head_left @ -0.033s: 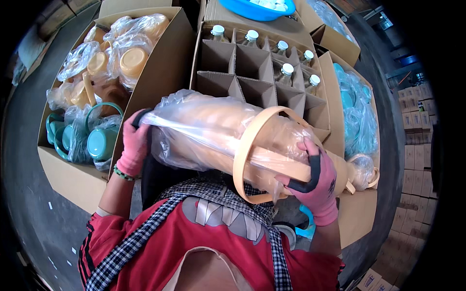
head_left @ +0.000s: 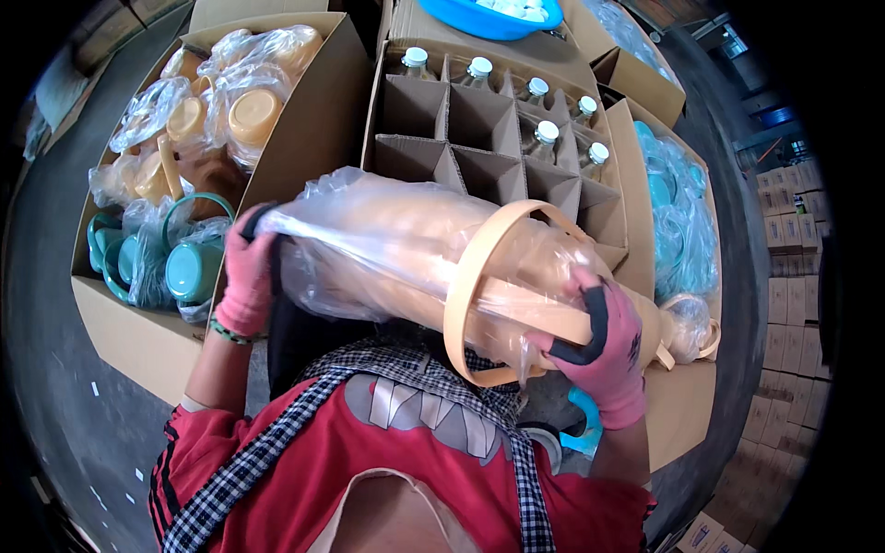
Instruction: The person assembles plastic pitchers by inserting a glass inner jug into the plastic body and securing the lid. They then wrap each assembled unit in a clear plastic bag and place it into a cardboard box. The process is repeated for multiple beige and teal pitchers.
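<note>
a long plastic-wrapped stack of beige containers (head_left: pixel 406 253) lies tilted across the person's chest, held at both ends; the left hand (head_left: pixel 244 276), in a pink glove, clasps its left end; the right hand (head_left: pixel 604 350), also gloved, grips the right end beside a beige hoop handle (head_left: pixel 470 276) circling the bundle; beyond it stands a divided carton (head_left: pixel 489 138) with white-capped bottles (head_left: pixel 544 134) along its far and right edges; to the left, a carton of bagged beige and teal lids (head_left: pixel 194 166).
</note>
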